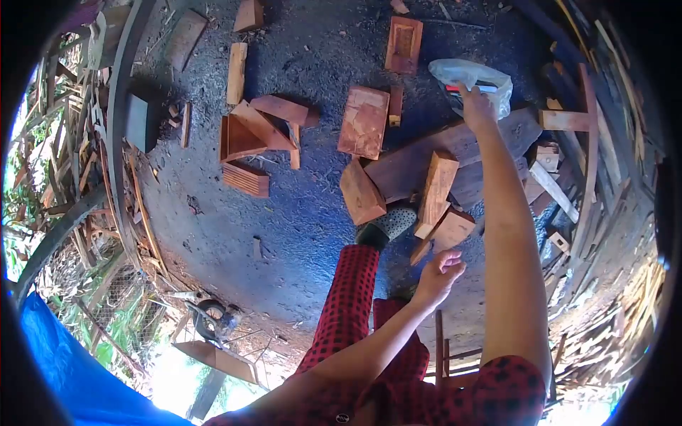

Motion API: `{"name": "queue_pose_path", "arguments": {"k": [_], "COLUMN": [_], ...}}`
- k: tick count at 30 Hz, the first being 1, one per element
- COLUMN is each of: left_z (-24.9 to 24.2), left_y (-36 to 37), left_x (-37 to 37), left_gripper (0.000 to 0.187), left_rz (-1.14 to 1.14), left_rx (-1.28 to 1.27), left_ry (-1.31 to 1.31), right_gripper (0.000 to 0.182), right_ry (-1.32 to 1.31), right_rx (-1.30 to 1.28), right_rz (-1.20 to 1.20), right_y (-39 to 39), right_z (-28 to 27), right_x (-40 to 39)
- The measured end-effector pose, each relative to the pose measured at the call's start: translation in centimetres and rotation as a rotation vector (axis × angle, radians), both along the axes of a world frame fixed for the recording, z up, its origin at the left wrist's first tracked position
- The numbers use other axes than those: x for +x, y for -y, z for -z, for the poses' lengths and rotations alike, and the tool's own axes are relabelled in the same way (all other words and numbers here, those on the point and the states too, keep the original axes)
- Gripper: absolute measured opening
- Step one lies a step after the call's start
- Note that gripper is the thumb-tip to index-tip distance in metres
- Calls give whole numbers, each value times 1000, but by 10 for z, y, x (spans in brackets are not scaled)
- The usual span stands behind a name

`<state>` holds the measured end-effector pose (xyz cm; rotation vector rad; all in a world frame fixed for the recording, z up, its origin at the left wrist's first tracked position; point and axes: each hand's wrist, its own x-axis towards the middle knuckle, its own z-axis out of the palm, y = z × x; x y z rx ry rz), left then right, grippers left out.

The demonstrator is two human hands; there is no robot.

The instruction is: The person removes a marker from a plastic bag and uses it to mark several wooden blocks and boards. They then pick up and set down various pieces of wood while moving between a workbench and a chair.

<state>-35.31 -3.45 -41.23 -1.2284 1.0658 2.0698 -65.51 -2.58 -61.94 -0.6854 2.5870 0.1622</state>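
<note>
My right hand [479, 110] is stretched far forward at the mouth of a clear plastic bag [465, 69] on the ground. Its fingers are closed around or against something at the bag, where a red and white item [487, 89] shows; the fingertips are partly hidden. My left hand [436, 278] hangs nearer my body with fingers curled, and nothing shows in it. Just beyond the left hand lie a wooden block [453, 228] and a longer wooden piece [437, 186]. A wide dark plank [419, 160] stretches along the ground below the right forearm.
Reddish wooden blocks [364, 122] and a small stack of cut pieces [245, 179] lie on the dark ground. My shoe [395, 223] is beside a block. Wood strips line the right side [593, 156]. A wheel [209, 319] stands at lower left, near a blue sheet [67, 362].
</note>
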Motion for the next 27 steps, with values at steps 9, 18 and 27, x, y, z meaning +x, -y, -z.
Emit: {"name": "queue_pose_path", "arguments": {"k": [9, 18, 27], "left_z": [10, 16, 16], "left_y": [1, -3, -13], "left_x": [5, 4, 5], "left_gripper": [45, 38, 38], "left_rz": [-37, 1, -1], "left_rx": [-16, -28, -31], "left_ry": [-32, -32, -58], "right_gripper": [30, 28, 19], "right_ry": [28, -34, -66], "right_rx": [66, -182, -544], "right_rz": [32, -45, 22], "right_y": [14, -4, -27], "right_z": [-5, 9, -106], "right_x": [-8, -16, -34]}}
